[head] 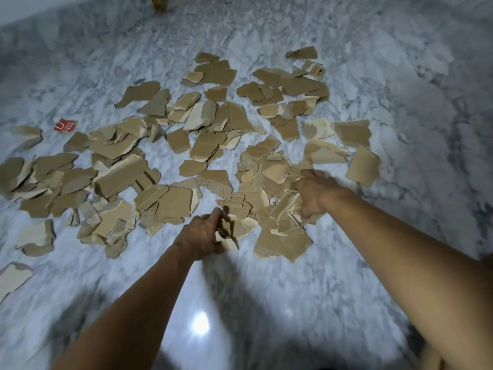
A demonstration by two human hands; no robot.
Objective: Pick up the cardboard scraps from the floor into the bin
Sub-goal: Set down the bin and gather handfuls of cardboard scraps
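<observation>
Several torn brown cardboard scraps (184,145) lie scattered across the grey-white marble floor (266,303). My left hand (202,235) is at the near edge of the pile, its fingers curled round a small pale scrap (226,240). My right hand (313,194) reaches into the right part of the pile, where it grips a bunch of scraps (286,209) bunched under its fingers. No bin is in view.
A small red printed piece (64,126) lies at the left among the scraps. A brown object (159,1) shows at the top edge. A loose scrap (13,276) lies at the near left. A bright light reflection (200,323) sits on the floor between my arms.
</observation>
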